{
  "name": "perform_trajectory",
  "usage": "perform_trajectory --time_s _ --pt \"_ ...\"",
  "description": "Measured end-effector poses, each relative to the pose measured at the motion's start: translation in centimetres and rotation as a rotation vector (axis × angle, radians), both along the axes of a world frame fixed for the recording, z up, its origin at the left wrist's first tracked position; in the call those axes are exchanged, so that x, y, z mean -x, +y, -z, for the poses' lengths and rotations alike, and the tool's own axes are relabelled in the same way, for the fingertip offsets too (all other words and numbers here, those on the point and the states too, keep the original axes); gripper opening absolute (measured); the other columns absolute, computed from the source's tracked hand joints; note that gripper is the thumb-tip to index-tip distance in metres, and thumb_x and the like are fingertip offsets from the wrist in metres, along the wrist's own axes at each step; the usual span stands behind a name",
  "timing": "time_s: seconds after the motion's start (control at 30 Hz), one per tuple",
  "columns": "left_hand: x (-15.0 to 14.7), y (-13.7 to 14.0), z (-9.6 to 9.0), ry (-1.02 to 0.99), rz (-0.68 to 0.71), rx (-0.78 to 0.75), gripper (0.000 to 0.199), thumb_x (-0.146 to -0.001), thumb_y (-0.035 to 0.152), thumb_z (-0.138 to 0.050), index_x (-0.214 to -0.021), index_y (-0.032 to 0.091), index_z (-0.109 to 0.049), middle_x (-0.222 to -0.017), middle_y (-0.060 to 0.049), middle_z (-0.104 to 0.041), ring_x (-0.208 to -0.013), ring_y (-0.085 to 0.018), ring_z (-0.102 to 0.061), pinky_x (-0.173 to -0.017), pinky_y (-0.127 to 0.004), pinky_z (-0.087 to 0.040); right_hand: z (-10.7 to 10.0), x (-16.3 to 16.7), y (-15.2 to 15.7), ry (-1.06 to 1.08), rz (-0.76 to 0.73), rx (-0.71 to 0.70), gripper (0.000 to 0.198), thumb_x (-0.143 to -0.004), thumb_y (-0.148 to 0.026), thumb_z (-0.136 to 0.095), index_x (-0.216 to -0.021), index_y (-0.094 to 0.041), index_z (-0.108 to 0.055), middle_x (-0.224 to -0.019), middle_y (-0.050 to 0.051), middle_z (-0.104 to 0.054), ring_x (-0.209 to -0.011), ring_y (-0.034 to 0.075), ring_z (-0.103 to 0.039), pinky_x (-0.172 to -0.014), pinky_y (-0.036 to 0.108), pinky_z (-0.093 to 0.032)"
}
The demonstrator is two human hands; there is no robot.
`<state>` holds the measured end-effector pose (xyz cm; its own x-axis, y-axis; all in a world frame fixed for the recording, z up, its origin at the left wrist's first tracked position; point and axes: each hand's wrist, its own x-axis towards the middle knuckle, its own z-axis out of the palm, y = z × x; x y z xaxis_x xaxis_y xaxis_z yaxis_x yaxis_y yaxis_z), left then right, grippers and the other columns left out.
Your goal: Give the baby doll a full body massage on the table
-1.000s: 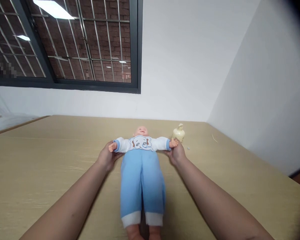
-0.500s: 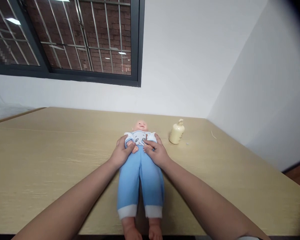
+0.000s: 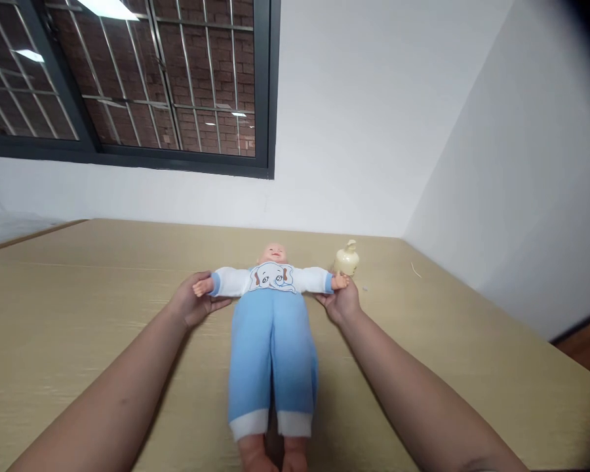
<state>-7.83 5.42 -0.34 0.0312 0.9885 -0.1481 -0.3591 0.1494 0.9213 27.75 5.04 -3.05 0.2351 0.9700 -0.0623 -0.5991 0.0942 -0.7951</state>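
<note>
At lower centre of the frame, the left hand (image 3: pixel 189 303) and right hand (image 3: pixel 347 303) clasp the doll (image 3: pixel 272 328) by its outstretched arms

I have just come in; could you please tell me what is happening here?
A person's bare left hand and bare right hand hold the spread arms of a baby doll in a white elephant-print top and light-blue trousers. The doll lies face up on a light wood-coloured table. A cream, rounded pump bottle stands just beyond the right hand.
</note>
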Motion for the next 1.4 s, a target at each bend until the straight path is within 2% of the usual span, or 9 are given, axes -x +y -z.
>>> perform_trajectory --time_s 0.2,0.3,0.4,0.6,0.83,1.0,1.17,1.23,1.4 --pt "4.3 0.8 0.4 0.057 0.034 0.001 0.053 -0.066 0.029 -0.08 -0.115 0.016 -0.066 -0.114 -0.015 -0.071 -0.095 -0.029 -0.071 -0.075 -0.036 -0.061 0.2 -1.9 0.4 0.184 0.023 0.066 0.024 -0.088 -0.035 -0.042 -0.098 -0.027 -0.062 -0.098 0.0 -0.073 -0.091 0.023 -0.071 -0.079 0.05 -0.061" --pt "3.9 0.6 0.9 0.301 0.061 -0.08 0.048 -0.069 0.033 -0.081 -0.112 0.015 -0.069 -0.082 -0.008 -0.073 -0.064 -0.019 -0.067 -0.053 -0.025 -0.052 0.7 -1.7 0.6 0.053 0.0 0.029 0.023 -0.089 -0.032 -0.045 -0.103 -0.026 -0.062 -0.107 0.002 -0.074 -0.1 0.023 -0.071 -0.083 0.046 -0.061" --pt "3.2 0.7 1.4 0.599 0.058 -0.13 0.047 -0.07 0.04 -0.077 -0.11 0.016 -0.071 -0.052 0.002 -0.058 -0.039 -0.012 -0.045 -0.038 -0.021 -0.029 1.4 -1.2 0.8 -0.121 -0.019 0.022 0.022 -0.088 -0.027 -0.053 -0.106 -0.025 -0.064 -0.113 0.004 -0.073 -0.102 0.021 -0.07 -0.082 0.037 -0.061" --pt "2.5 0.8 1.2 1.072 -0.097 -0.298 0.036 -0.066 0.043 -0.075 -0.096 0.024 -0.077 -0.096 -0.007 -0.075 -0.085 -0.029 -0.067 -0.069 -0.031 -0.048 1.8 -0.5 -0.3 -0.296 -0.166 -0.02 0.046 -0.061 -0.008 -0.08 -0.104 -0.018 -0.069 -0.111 0.008 -0.074 -0.1 0.024 -0.07 -0.086 0.037 -0.059" --pt "-1.2 -1.3 -0.1 1.337 -0.034 -0.557 0.064 -0.076 0.042 -0.066 -0.136 0.021 -0.059 -0.136 -0.014 -0.061 -0.122 -0.038 -0.057 -0.102 -0.044 -0.043 1.6 1.5 -0.5 -0.102 -0.168 0.046 0.048 -0.081 -0.044 -0.074 -0.122 -0.024 -0.059 -0.116 0.008 -0.073 -0.103 0.024 -0.072 -0.094 0.046 -0.058" --pt "-3.3 -4.5 -1.1 1.3 0.18 -0.8 0.07 -0.068 0.008 -0.054 -0.134 0.03 -0.058 -0.145 -0.006 -0.054 -0.132 -0.033 -0.052 -0.107 -0.046 -0.044 1.9 1.5 0.1 -0.091 -0.121 0.067 0.046 -0.082 -0.043 -0.074 -0.12 -0.024 -0.058 -0.114 0.008 -0.074 -0.101 0.024 -0.073 -0.095 0.045 -0.057" --pt "-3.2 -10.0 0.1 1.439 0.232 -1.066 0.082 -0.079 0.009 -0.055 -0.154 0.033 -0.033 -0.163 -0.009 -0.025 -0.141 -0.034 -0.041 -0.105 -0.048 -0.048 1.9 1.6 0.6 -0.084 -0.124 0.06 0.044 -0.082 -0.042 -0.074 -0.119 -0.023 -0.058 -0.109 0.008 -0.075 -0.097 0.024 -0.074 -0.092 0.045 -0.059" --pt "-3.2 -12.0 1.1 1.501 0.231 -1.239 0.079 -0.081 0.013 -0.059 -0.154 0.031 -0.035 -0.164 -0.012 -0.022 -0.144 -0.037 -0.035 -0.107 -0.052 -0.045 1.8 1.7 0.7 -0.071 -0.125 0.057 0.045 -0.082 -0.042 -0.074 -0.12 -0.022 -0.058 -0.108 0.009 -0.075 -0.096 0.024 -0.074 -0.09 0.045 -0.059" --pt "-3.8 -13.1 2.0 1.622 0.287 -1.581 0.067 -0.084 0.011 -0.058 -0.146 0.033 -0.047 -0.154 -0.01 -0.044 -0.141 -0.039 -0.039 -0.105 -0.055 -0.045 1.7 2.0 0.6 -0.043 -0.118 0.062 0.048 -0.079 -0.038 -0.078 -0.119 -0.02 -0.058 -0.102 0.01 -0.076 -0.087 0.023 -0.075 -0.089 0.042 -0.06"
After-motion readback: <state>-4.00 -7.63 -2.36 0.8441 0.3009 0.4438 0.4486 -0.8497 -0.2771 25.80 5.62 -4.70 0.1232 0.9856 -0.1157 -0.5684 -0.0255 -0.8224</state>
